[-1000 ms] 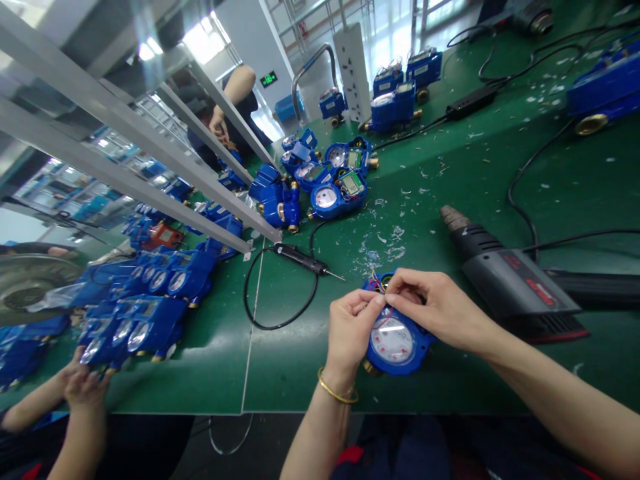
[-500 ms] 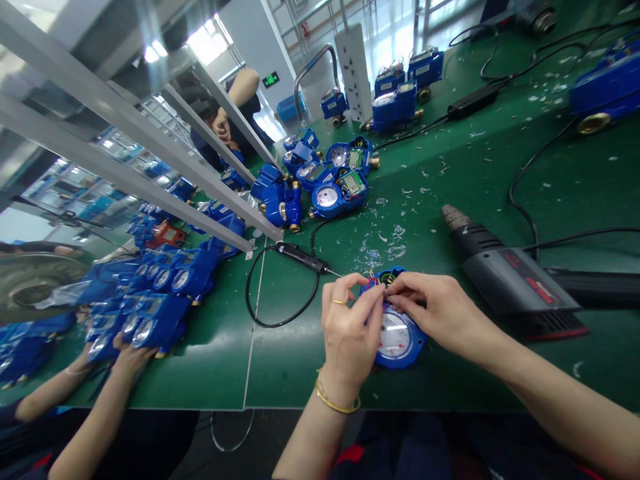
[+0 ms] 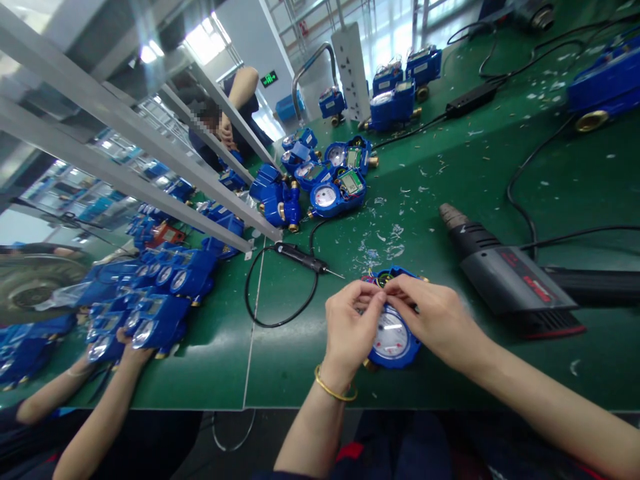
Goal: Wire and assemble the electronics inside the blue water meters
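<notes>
In the head view, the left hand and right hand meet at the fingertips, both drawn into narrow pinches; whatever lies between is hidden. Right beneath them, a blue meter with a round, glassy dial sits on the smooth green table, thin coloured wires just beyond the left fingers. A slim black corded tool lies beyond the left hand; a dark heat gun with a ribbed nozzle lies right of the right hand.
</notes>
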Action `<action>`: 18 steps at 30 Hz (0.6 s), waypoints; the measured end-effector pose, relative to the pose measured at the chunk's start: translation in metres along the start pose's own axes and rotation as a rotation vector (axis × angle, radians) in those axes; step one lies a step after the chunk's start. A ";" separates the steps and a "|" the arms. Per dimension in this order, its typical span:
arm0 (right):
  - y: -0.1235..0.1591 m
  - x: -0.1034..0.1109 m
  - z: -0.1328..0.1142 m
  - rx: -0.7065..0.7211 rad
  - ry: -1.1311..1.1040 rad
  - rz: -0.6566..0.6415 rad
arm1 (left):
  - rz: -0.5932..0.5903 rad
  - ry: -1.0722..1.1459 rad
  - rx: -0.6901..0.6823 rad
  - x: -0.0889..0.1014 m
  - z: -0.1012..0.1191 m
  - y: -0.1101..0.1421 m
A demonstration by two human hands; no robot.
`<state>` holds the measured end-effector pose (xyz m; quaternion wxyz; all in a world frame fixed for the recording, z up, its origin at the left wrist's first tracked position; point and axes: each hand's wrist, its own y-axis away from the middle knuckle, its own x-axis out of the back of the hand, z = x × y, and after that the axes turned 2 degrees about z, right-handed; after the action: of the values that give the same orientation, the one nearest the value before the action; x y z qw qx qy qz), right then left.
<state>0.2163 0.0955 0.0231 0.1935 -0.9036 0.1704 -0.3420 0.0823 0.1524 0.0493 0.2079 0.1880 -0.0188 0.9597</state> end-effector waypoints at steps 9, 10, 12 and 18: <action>0.002 -0.002 -0.001 -0.038 0.002 0.104 | 0.369 0.147 -0.033 0.011 -0.002 -0.014; 0.003 -0.002 0.000 -0.040 -0.014 0.104 | 0.354 0.131 -0.042 0.016 -0.002 -0.016; 0.003 -0.001 0.001 -0.051 -0.038 0.088 | 0.366 0.089 -0.052 0.025 -0.003 -0.017; 0.001 0.001 0.001 -0.040 -0.082 0.073 | 0.548 -0.246 -0.100 0.049 -0.011 -0.009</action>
<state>0.2177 0.0941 0.0219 0.1945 -0.9138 0.2023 -0.2938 0.0406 0.1814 0.0570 -0.0538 0.2801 -0.1410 0.9480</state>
